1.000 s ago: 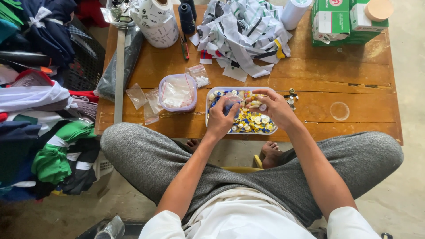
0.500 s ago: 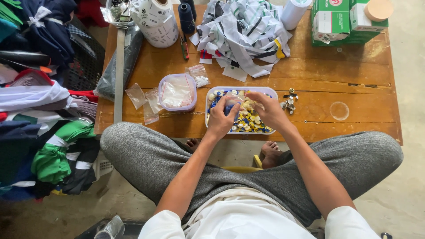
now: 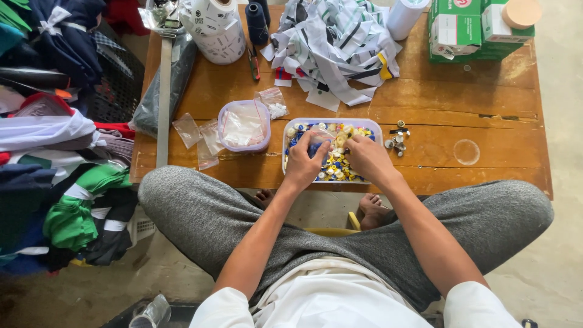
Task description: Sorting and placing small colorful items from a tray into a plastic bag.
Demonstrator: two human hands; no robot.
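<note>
Clear rectangular tray (image 3: 290,130) w/ mixed blue, yellow & white buttons (image 3: 337,167) sits at near edge of wooden table (image 3: 498,115), roughly mid-width. Just right of tray: small cluster of metal buttons (image 3: 396,138); further right, a clear round lid (image 3: 466,152). Just left of tray: lilac-rimmed container (image 3: 244,124) w/ plastic inside, then loose small clear bags (image 3: 188,129). Behind tray: heap of white fabric strips (image 3: 337,42), dark thread cone (image 3: 256,21), white roll (image 3: 218,27). Green boxes (image 3: 464,30) at far right corner. Pile of clothes (image 3: 54,164) well left of tray, off table.

Nothing blocks tray. Left hand (image 3: 303,161) over tray's left half, fingers curled, thumb & forefinger pinched on a small clear bag (image 3: 320,136). Right hand (image 3: 367,159) over right half, fingertips bunched down among buttons; what it grips, can't tell.
</note>
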